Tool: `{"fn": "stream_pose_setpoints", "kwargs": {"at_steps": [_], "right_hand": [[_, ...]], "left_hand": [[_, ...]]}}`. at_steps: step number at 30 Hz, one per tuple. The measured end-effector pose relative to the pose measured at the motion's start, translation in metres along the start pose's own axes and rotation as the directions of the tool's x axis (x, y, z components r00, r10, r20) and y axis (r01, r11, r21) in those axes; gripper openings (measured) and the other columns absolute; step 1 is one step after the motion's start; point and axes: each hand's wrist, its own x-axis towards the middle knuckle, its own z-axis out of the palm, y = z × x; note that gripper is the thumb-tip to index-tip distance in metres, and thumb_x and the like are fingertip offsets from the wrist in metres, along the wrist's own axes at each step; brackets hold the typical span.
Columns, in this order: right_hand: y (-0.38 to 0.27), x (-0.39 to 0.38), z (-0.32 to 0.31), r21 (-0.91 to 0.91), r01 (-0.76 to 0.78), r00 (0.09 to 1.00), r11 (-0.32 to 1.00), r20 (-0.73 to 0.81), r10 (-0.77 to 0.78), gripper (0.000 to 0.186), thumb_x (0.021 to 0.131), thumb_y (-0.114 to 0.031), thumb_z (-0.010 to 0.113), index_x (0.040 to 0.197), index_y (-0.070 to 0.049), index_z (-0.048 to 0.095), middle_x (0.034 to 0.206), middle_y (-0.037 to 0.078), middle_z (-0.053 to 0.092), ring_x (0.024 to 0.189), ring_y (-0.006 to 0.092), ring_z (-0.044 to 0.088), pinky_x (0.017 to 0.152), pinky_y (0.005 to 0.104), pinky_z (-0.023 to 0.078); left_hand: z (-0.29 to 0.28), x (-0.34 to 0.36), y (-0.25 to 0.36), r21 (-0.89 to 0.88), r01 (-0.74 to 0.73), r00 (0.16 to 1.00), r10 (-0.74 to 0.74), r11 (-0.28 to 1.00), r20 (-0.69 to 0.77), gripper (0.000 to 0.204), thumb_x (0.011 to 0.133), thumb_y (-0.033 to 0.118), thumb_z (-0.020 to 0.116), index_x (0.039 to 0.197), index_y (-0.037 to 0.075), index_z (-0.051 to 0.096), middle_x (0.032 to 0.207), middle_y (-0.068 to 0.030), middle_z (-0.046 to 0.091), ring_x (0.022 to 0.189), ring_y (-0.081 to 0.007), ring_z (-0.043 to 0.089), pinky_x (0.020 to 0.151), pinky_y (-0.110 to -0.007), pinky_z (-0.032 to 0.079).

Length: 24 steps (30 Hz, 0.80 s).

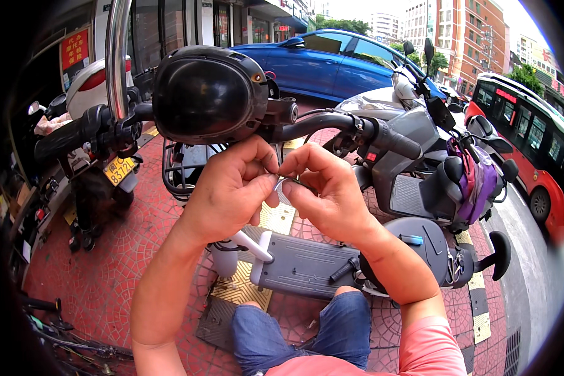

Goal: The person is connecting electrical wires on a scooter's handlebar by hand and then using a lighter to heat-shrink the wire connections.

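Note:
Both my hands meet just below the black headlamp housing point(203, 94) of an electric scooter's handlebar point(313, 122). My left hand point(232, 188) and my right hand point(319, 194) have their fingers pinched around a small, thin, curved silvery piece point(281, 187), possibly a wire; its ends are hidden by my fingers. Below them lie the scooter's grey footboard point(301, 257) with a black-handled item point(341, 269) on it, and a black seat point(395, 263) with a small blue object point(412, 240) on top.
Parked scooters flank me, one grey point(407, 194) with a purple bag point(476, 194), another at left point(94, 84). Yellow-and-black ramps point(235, 288) sit on red paving point(94, 282). A blue car point(310, 66) stands beyond, a bus point(520, 144) is on the road at right, and bicycle parts fill the lower left.

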Motion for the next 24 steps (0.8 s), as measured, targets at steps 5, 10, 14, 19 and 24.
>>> {"fn": "stream_pose_setpoints", "kwargs": {"at_steps": [5,10,14,19,24], "right_hand": [[0.001,0.001,0.000,-0.009,-0.054,0.998,0.999,0.039,0.054,0.014,0.094,0.003,0.068,0.108,0.003,0.066,0.095,0.003,0.070,0.079,0.0027,0.060,0.064,0.0244,0.049],[0.002,0.002,-0.008,0.002,-0.112,0.989,0.994,0.092,0.112,0.011,0.096,0.001,0.070,0.106,0.003,0.067,0.093,0.002,0.068,0.080,0.0024,0.058,0.066,0.0246,0.050],[-0.009,0.001,-0.006,0.104,-0.163,0.985,0.981,0.076,0.156,0.009,0.098,0.000,0.066,0.107,0.003,0.069,0.088,0.000,0.067,0.078,0.0026,0.056,0.065,0.0247,0.049],[-0.001,0.003,-0.009,0.072,-0.178,0.982,0.981,0.075,0.173,0.012,0.102,-0.007,0.063,0.104,0.002,0.070,0.081,-0.001,0.066,0.065,0.0026,0.052,0.055,0.0242,0.043],[0.003,0.006,-0.006,0.186,-0.205,0.979,0.961,0.045,0.200,0.014,0.102,-0.010,0.062,0.103,0.001,0.071,0.080,0.000,0.067,0.059,0.0025,0.051,0.050,0.0231,0.039]], "left_hand": [[0.000,0.000,0.002,0.011,0.011,1.000,-0.012,1.000,0.020,0.011,0.097,-0.001,0.057,0.107,0.002,0.057,0.077,-0.0062,0.069,0.054,-0.0061,0.057,0.047,-0.024,0.043],[-0.006,0.004,0.007,0.034,0.062,0.993,-0.065,0.998,0.095,0.013,0.093,0.000,0.057,0.106,0.001,0.056,0.076,-0.0056,0.067,0.056,-0.0069,0.057,0.048,-0.027,0.045],[-0.008,0.005,0.001,0.169,-0.022,0.993,0.002,0.985,0.120,0.014,0.096,0.002,0.059,0.108,0.004,0.053,0.075,-0.0055,0.069,0.051,-0.0081,0.060,0.043,-0.023,0.046],[-0.007,0.005,0.003,0.138,0.003,0.994,-0.018,0.990,0.106,0.011,0.095,0.003,0.062,0.105,0.001,0.057,0.073,-0.0050,0.068,0.054,-0.0074,0.060,0.046,-0.026,0.046],[-0.011,0.006,0.009,-0.019,0.105,0.990,-0.102,0.994,0.099,0.011,0.099,0.008,0.066,0.103,0.001,0.059,0.073,-0.0047,0.067,0.054,-0.0068,0.058,0.045,-0.026,0.044]]}}
